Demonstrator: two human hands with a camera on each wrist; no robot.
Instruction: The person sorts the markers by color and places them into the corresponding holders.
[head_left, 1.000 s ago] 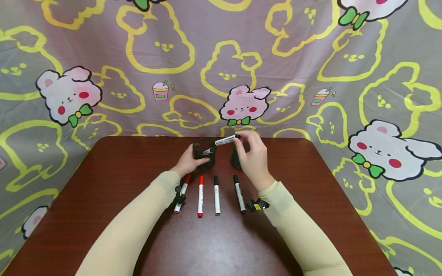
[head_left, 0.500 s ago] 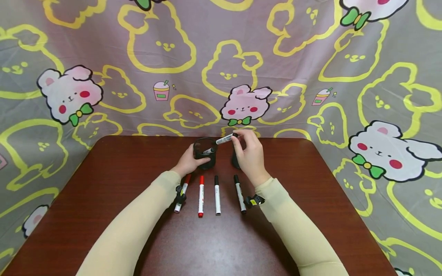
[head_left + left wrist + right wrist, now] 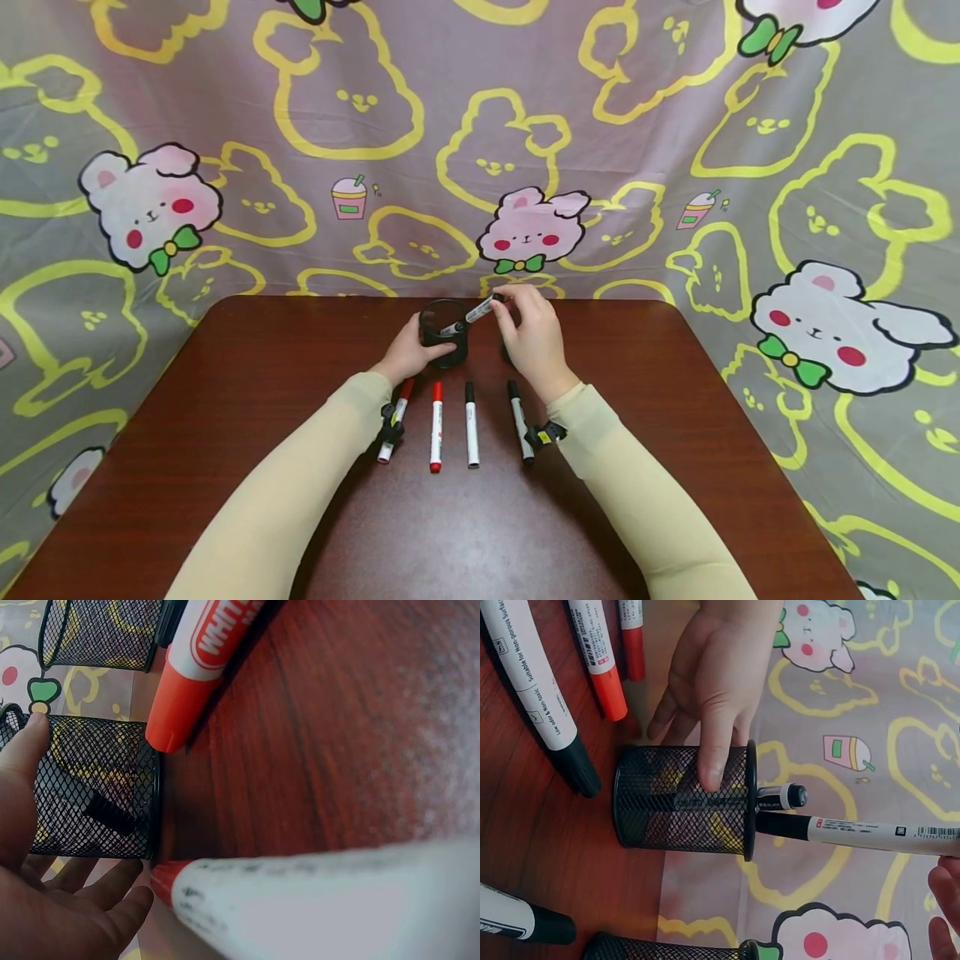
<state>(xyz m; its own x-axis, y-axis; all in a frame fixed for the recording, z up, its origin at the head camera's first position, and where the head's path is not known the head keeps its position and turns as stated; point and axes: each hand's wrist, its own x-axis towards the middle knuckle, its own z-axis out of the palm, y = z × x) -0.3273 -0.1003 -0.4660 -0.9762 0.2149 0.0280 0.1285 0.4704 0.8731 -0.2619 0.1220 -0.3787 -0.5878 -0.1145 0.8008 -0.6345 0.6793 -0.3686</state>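
Observation:
In the head view my left hand point(image 3: 407, 350) grips a black mesh pen holder point(image 3: 450, 357), its thumb across the near side. One black-and-white whiteboard marker point(image 3: 781, 796) stands inside, its end poking past the rim in the right wrist view. My right hand point(image 3: 534, 340) pinches another whiteboard marker point(image 3: 480, 308) by its upper end. That marker slants, its black cap at the holder's mouth; whether the tip is inside the rim I cannot tell. A second mesh pen holder point(image 3: 667, 950) is mostly hidden behind my right hand in the head view.
On the brown table point(image 3: 247, 375), nearer me, lie a red-capped marker point(image 3: 402, 406) partly behind my left wrist, another red marker point(image 3: 437, 429), a black-capped marker point(image 3: 472, 429) and a black marker point(image 3: 519, 417) beside my right wrist. Patterned cloth point(image 3: 427, 83) hangs behind.
My right hand has shifted left with its marker, which now tilts more steeply, its capped end lower at the holder's mouth. The left hand and pen holder have stayed put.

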